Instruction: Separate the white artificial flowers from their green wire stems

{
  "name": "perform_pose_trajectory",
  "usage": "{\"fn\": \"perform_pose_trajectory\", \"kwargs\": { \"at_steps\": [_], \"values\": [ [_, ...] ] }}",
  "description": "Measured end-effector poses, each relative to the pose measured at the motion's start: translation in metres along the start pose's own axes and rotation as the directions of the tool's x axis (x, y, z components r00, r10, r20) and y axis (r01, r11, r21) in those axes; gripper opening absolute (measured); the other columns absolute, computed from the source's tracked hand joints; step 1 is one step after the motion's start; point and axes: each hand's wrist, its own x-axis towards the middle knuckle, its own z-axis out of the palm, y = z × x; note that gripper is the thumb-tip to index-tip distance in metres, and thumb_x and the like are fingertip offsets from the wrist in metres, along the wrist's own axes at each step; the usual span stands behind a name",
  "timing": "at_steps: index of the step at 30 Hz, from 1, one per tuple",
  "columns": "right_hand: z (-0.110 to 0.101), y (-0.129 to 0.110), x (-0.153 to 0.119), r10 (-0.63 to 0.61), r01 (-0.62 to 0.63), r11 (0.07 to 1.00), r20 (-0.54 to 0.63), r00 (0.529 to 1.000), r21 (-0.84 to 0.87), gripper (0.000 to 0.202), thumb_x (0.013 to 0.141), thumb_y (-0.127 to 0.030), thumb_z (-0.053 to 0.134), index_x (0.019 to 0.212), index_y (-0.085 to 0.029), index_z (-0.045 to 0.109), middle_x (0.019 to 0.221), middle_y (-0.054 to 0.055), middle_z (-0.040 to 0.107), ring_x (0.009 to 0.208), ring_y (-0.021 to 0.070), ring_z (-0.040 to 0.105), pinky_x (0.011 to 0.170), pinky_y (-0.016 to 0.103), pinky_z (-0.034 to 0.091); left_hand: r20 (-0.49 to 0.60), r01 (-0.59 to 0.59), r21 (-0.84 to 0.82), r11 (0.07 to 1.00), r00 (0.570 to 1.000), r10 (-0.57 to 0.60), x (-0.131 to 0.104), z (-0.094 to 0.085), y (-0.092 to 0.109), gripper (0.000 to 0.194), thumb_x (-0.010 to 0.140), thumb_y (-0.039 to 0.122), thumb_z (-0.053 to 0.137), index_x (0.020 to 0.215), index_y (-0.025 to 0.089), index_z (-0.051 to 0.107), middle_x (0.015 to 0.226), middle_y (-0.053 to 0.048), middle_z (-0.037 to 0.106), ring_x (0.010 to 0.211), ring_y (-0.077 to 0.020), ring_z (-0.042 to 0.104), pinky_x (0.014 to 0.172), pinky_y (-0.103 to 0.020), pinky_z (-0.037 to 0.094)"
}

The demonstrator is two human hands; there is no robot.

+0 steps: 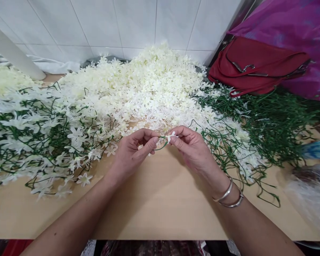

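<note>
Over the middle of the table, my two hands meet fingertip to fingertip. My left hand (138, 147) pinches a thin green artificial stem (161, 145), which curves toward the other hand. Between thumb and forefinger, my right hand (190, 147) holds a small white artificial flower (171, 136) at the end of that stem. Whether the stem runs into the flower's centre is hidden by the fingertips. Behind the hands lies a big heap of loose cream-white flowers (154, 81). To the left are white flowers on green stems (42, 131).
Bare green stems (274, 121) are piled at the right. Behind them, a red handbag (258, 64) rests against a purple bag (296, 25). A clear plastic bag (312, 195) lies at the right edge. A white roll (18, 53) leans at the back left, near the tiled wall (138, 25).
</note>
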Motion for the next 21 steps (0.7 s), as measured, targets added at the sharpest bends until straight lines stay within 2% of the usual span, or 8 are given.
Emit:
{"fn": "perform_pose_trajectory", "kwargs": {
  "at_steps": [8, 15, 21],
  "values": [
    [-0.0016, 0.0, -0.0007, 0.031, -0.031, 0.999, 0.04, 0.999, -0.016, 0.037, 0.07, -0.054, 0.092, 0.083, -0.026, 0.073, 0.078, 0.0, 0.066, 0.074, 0.0174, 0.057, 0.075, 0.033, 0.051, -0.015, -0.035, 0.058, 0.998, 0.999, 0.036, -0.0007, 0.0007, 0.0016, 0.022, 0.095, 0.041, 0.072, 0.093, 0.019, 0.074, 0.08, -0.002, 0.073, 0.066, -0.0125, 0.062, 0.062, -0.023, 0.052],
    [-0.0016, -0.0008, -0.0012, 0.073, -0.073, 0.997, 0.07, 0.995, -0.005, 0.033, 0.071, -0.052, 0.091, 0.082, -0.026, 0.074, 0.076, 0.0, 0.067, 0.074, 0.0176, 0.058, 0.08, 0.034, 0.052, -0.018, -0.076, 0.233, 0.97, 0.996, 0.083, -0.0025, -0.0005, 0.0011, 0.016, 0.097, 0.036, 0.069, 0.096, 0.021, 0.074, 0.074, 0.001, 0.066, 0.066, -0.0127, 0.059, 0.065, -0.026, 0.046],
    [-0.002, 0.0024, -0.0007, 0.126, -0.127, 0.992, 0.095, 0.988, 0.003, 0.035, 0.071, -0.052, 0.091, 0.083, -0.025, 0.073, 0.075, 0.0, 0.067, 0.076, 0.0185, 0.061, 0.081, 0.035, 0.052, 0.011, -0.046, 0.146, 0.988, 0.999, 0.045, -0.0022, 0.0019, -0.0014, 0.019, 0.096, 0.039, 0.07, 0.094, 0.02, 0.073, 0.078, -0.001, 0.069, 0.07, -0.0136, 0.059, 0.067, -0.026, 0.047]
  ]
}}
